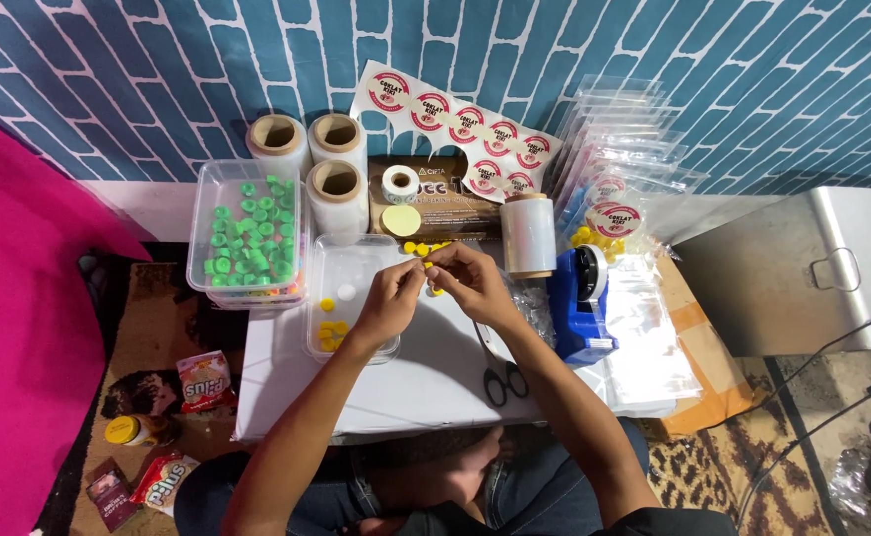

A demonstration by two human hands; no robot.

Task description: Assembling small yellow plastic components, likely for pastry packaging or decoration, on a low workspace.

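My left hand (392,295) and my right hand (467,281) meet over the small white table (426,382), fingertips pinched together on a small yellow cap (426,264). A few more yellow caps (413,247) lie just beyond the fingers. Below my left hand stands a clear tub (341,270) with a few yellow caps (331,331) in it. Black scissors (501,375) lie on the table under my right forearm.
A clear tub of green caps (249,233) stands at the left. Three film rolls (336,184), a brown box (445,199), a sticker sheet (465,124), a blue tape dispenser (582,298) and stacked clear bags (619,159) ring the table. Snack packets (202,382) lie on the rug.
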